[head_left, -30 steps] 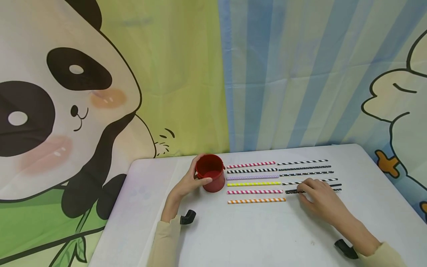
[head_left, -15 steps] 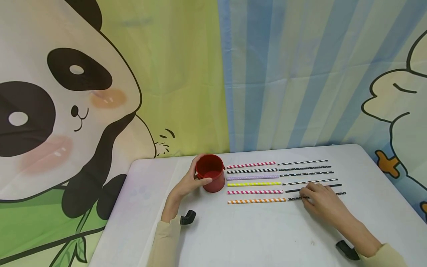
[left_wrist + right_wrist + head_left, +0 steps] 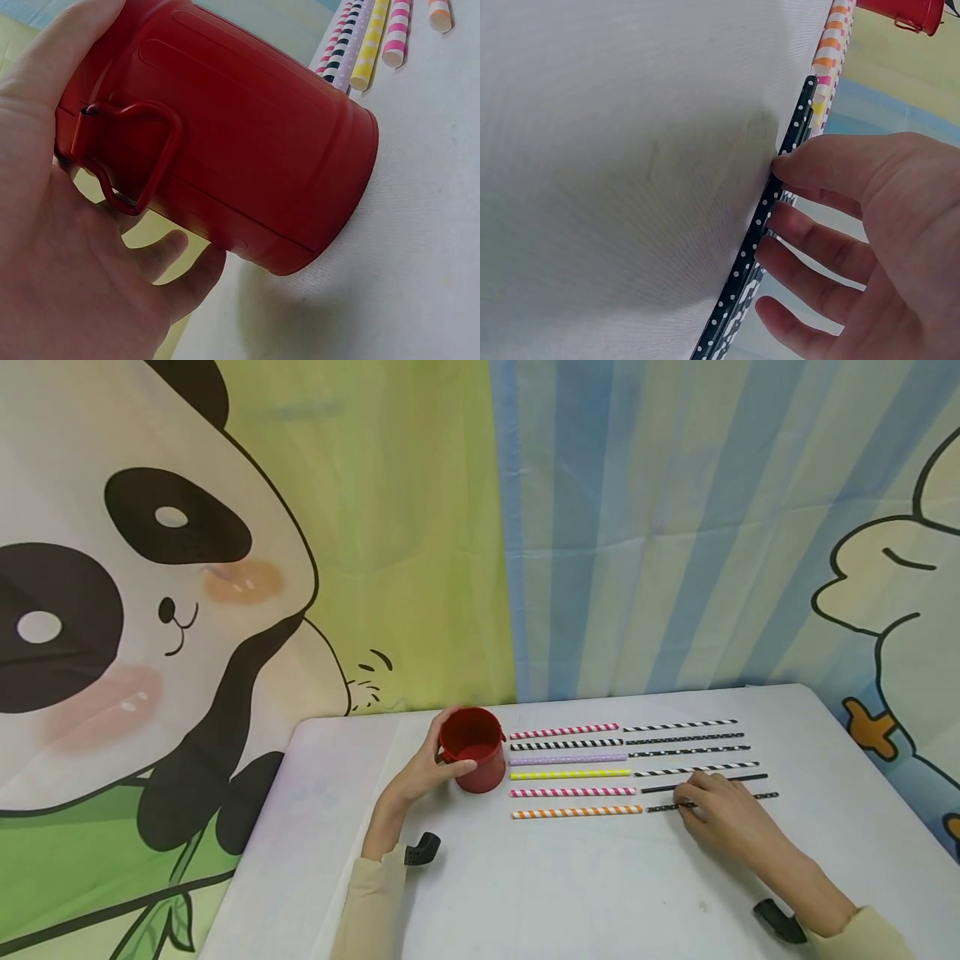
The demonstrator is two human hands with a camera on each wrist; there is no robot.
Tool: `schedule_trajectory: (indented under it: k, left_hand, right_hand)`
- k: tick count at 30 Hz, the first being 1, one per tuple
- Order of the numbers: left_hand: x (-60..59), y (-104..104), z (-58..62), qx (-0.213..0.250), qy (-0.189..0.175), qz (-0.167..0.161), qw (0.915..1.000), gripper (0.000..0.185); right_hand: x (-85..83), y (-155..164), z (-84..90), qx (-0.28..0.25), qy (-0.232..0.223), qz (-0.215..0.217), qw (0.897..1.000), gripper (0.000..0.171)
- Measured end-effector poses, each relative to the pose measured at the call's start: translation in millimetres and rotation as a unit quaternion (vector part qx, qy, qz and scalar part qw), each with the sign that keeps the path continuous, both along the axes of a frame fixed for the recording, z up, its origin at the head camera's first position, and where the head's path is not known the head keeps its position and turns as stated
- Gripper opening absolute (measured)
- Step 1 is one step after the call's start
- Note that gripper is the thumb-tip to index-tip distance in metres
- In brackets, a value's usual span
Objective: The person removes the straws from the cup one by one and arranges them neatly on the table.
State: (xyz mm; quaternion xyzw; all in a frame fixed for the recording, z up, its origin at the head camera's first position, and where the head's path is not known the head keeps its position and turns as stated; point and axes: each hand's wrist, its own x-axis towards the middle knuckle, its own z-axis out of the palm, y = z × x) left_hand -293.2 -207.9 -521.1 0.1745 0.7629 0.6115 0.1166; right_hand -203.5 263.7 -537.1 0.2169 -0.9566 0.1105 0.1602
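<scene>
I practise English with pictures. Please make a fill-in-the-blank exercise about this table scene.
1. The left hand holds a ___ cup.
2. The right hand touches a black straw with white ___.
3. The nearest colored straw is white and ___.
4. The straws lie on the cup's ___ side.

Missing words: red; dots; orange; right

In the head view the right hand covers the middle of the dotted black straw. The left wrist view cuts off the red cup's rim and hides its mouth. In the right wrist view the straw runs off the bottom edge.
</scene>
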Motion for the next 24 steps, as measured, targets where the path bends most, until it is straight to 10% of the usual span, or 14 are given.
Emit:
schedule_trajectory:
  k: [24]
  left_hand:
    - [-1.3, -4.7, -1.8, -0.001, 0.004, -0.004, 1.0, 0.097]
  right_hand:
    - [-9.9, 2.2, 22.6, -0.052, -0.038, -0.005, 0.998, 0.029]
